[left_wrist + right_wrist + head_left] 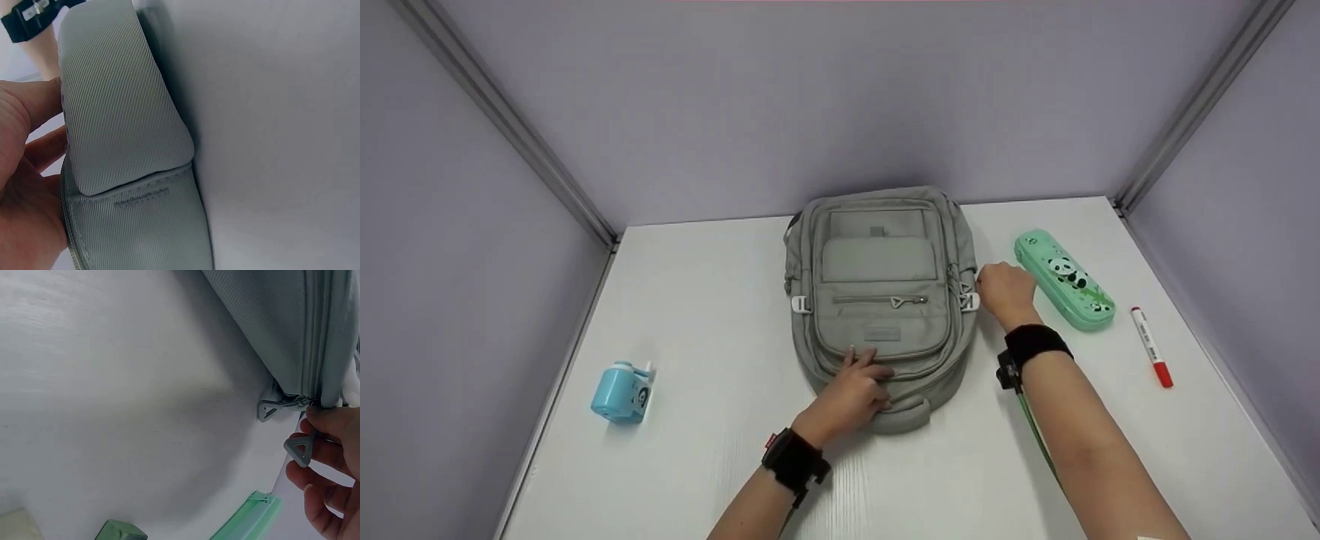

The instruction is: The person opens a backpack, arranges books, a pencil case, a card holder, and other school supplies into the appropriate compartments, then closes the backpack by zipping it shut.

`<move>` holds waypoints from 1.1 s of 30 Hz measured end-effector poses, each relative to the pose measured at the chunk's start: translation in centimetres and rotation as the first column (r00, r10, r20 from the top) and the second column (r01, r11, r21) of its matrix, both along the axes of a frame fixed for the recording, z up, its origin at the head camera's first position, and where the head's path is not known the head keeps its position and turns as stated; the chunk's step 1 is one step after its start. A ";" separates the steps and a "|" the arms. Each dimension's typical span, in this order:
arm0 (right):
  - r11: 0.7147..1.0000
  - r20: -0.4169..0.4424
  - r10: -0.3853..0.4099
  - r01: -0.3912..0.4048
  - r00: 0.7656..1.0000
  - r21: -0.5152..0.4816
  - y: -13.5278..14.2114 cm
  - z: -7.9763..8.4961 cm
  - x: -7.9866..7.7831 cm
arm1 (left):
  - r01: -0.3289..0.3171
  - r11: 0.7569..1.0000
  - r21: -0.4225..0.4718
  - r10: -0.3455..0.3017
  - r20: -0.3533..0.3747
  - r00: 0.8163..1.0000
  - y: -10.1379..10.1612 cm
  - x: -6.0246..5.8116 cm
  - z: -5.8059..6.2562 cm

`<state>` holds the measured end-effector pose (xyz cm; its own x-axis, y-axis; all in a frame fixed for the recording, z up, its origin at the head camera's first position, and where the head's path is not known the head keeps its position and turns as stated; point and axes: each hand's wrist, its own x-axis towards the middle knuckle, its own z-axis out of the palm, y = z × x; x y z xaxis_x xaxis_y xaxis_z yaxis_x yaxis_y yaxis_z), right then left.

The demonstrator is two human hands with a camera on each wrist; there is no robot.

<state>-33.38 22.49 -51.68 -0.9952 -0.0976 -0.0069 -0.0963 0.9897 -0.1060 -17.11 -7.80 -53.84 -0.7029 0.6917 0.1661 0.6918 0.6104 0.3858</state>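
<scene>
A grey backpack (881, 262) lies front side up on the white table, its carry handle (906, 418) toward me. My left hand (846, 401) rests on the near end of the pack, fingers spread over its front. Beside the padded handle, the left wrist view shows this hand's thumb and fingers along the fabric edge. At the pack's right side, my right hand (1006, 292) pinches a zipper pull (299, 449) with a triangular loop. A second triangular pull (270, 409) hangs close by on the same zipper. White buckles (970, 302) sit on both sides of the pack.
A green panda pencil case (1065, 281) lies right of the right hand, with a red-capped marker (1151, 346) beyond it. Far left stands a blue pencil sharpener (621, 392) with a crank. Pale partition walls (877, 97) enclose the table at the back and sides.
</scene>
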 end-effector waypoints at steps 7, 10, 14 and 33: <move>1.000 -0.039 -0.003 0.003 0.999 0.008 -0.1 -0.3 -0.1 | 0.020 1.000 -0.004 -0.020 0.004 1.000 0.0 -0.1 0.0; 1.000 -0.040 -0.011 0.011 0.999 -0.009 0.0 -0.5 -0.1 | 0.020 1.000 -0.005 -0.020 0.005 1.000 0.1 -0.1 -0.1; 0.998 -0.031 -0.011 0.009 0.999 -0.058 0.0 -1.0 0.2 | 0.008 1.000 0.004 -0.008 0.021 1.000 0.1 -0.1 -0.1; 0.946 -0.176 0.041 -0.095 0.983 -0.309 -1.9 -0.7 2.1 | -0.151 0.975 0.165 0.146 0.042 0.988 -0.9 -1.7 -0.2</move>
